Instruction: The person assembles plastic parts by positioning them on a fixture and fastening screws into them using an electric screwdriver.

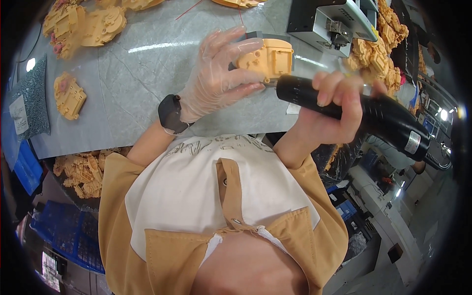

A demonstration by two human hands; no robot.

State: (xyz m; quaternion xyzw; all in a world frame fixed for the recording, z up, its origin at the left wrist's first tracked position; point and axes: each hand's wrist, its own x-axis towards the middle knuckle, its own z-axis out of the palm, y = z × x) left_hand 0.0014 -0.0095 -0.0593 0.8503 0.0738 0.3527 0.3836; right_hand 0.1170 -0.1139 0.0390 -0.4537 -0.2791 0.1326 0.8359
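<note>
My left hand [221, 69], in a clear plastic glove, is closed on an orange-yellow plastic housing [279, 59] with a boxy recess. A dark grey piece [254, 35] shows along the housing's far edge; whether it is a fixture under it I cannot tell. My right hand [337, 101] is bare and wrapped round a black electric screwdriver [393, 118]. The screwdriver lies nearly level, its nose pointing left, with the tip close to the housing's near edge. Whether the tip touches a screw there is too small to make out.
A grey metal machine [334, 24] stands at the back right, beside heaped orange parts [376, 59]. More housings [88, 27] lie at the back left, and a single one [69, 96] nearer. At the left edge sits a bag of small screws [37, 93]. Parts fill a bin [81, 172] below the table.
</note>
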